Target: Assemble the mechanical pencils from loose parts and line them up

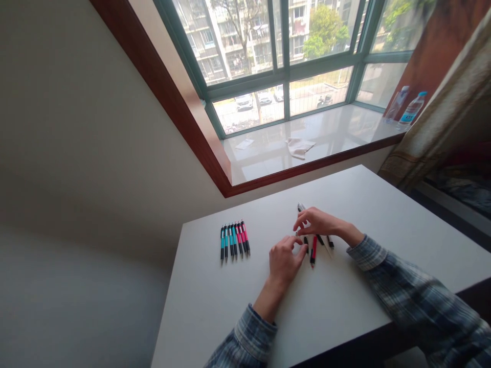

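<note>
Desk, head view. Two groups of pens on it, well apart.

Group 1, toward the desk's left end: a neat row, close side by side, grips toward the person. Teal pens on the left, red pens on the right. Count reads as four and three.

Group 2, under and around both hands: a loose scatter at mixed angles. A loose red pen lies nearest the person; a dark pen lies to the right; a pale pen pokes out beyond the right hand. Others are partly covered, so no count.

Left hand: thumb and forefinger curved toward each other at the scatter's left edge, with a gap between. Right hand: held over the scatter, fingers bent, thumb and forefinger tips near each other. Something small may sit at those tips; cannot tell whether either hand pinches a pen.

Judgement: the step in hand appears to be working on the scattered pens, the row being already ordered by colour. The next move probably calls for a fingertip grip on one pen, without dragging its neighbours, and aligning it with the row.
</note>
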The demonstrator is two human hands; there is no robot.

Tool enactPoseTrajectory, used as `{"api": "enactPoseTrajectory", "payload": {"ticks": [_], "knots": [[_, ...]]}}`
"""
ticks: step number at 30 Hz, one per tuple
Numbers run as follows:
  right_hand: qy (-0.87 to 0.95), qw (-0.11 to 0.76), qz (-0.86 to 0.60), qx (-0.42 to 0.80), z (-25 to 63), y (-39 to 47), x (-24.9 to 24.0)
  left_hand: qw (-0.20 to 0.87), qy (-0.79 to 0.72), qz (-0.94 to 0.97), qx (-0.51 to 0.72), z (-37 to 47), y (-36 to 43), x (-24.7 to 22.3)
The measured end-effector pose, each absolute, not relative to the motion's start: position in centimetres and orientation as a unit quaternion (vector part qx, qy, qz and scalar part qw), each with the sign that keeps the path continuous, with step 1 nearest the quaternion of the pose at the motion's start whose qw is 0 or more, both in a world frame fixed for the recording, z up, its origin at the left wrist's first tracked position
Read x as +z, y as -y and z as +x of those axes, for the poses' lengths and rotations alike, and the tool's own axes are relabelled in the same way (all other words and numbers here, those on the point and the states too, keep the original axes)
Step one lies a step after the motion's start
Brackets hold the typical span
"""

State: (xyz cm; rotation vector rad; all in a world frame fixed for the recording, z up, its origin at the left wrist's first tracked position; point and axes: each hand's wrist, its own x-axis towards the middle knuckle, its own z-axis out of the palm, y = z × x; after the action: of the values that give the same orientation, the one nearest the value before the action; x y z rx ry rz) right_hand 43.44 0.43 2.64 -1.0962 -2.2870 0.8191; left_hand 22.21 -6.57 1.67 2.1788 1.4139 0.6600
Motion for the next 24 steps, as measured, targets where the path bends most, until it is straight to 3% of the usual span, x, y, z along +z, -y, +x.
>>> {"api": "enactPoseTrajectory", "payload": {"ticks": [5,13,24], "knots": [[0.834,0.251,-0.399,0.287,42.8,-0.3,2.68,0.21,-0.535,0.79,0.214,22.9,6.58,1.91],[0.785,0.356,-0.457,0.218,43.5,-1.18,1.87,0.194,-0.521,0.81,0.188,23.16,6.69,1.63],[0.777,0.36,-0.466,0.224,43.39,-0.94,1.98,0.19,-0.512,0.814,0.2,22.81,7.0,1.65]]}}
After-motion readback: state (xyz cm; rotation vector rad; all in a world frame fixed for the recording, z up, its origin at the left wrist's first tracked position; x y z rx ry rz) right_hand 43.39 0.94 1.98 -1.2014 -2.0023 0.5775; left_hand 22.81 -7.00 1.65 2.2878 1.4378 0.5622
